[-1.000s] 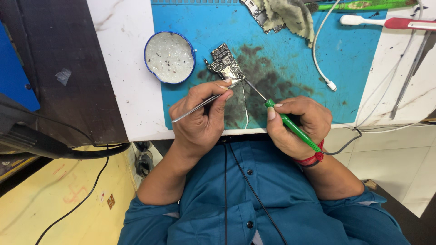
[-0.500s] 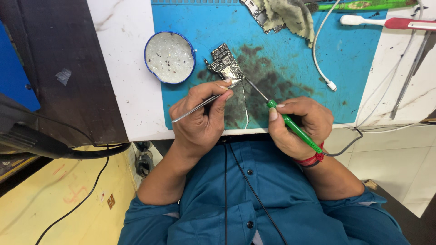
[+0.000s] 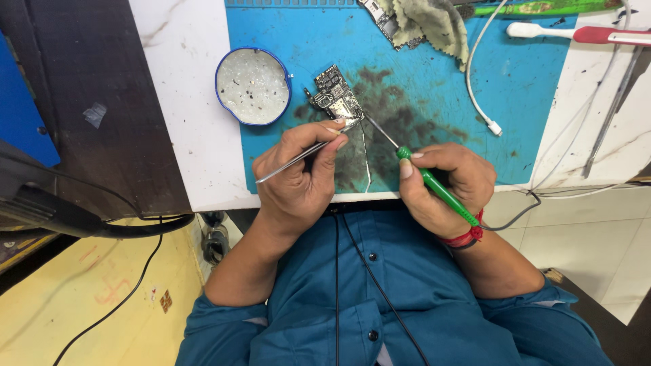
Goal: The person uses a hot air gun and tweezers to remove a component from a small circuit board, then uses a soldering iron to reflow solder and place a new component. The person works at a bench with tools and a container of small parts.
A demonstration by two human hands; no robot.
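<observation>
Both hands have a firm grip on their tools. On the left hand point(image 3: 298, 179), fingers are pinched shut around slim metal tweezers point(image 3: 305, 152), whose tips touch the lower edge of a small circuit board point(image 3: 333, 95). The right hand point(image 3: 444, 183) is closed around a green-handled soldering iron point(image 3: 437, 190), its thin tip reaching up toward eleven o'clock to meet the same corner of the board.

That board lies on a blue mat point(image 3: 529, 81), just above a dark scorched patch, with a round blue-rimmed tin point(image 3: 252, 86) close by at its nine o'clock. At the board's two o'clock, farther up the mat, sits a crumpled rag point(image 3: 427, 24); a white cable point(image 3: 475, 81) trails down at three o'clock. The mat rests on a white bench point(image 3: 176, 88).

My worry from where I stand: the board looks unclamped, so a push from the iron could slide it. The tweezers and iron tip meet in a very tight spot, and a small tremor might knock a tiny part loose. The wire running down the person's blue shirt point(image 3: 407, 305) could also tug the iron off its mark.
</observation>
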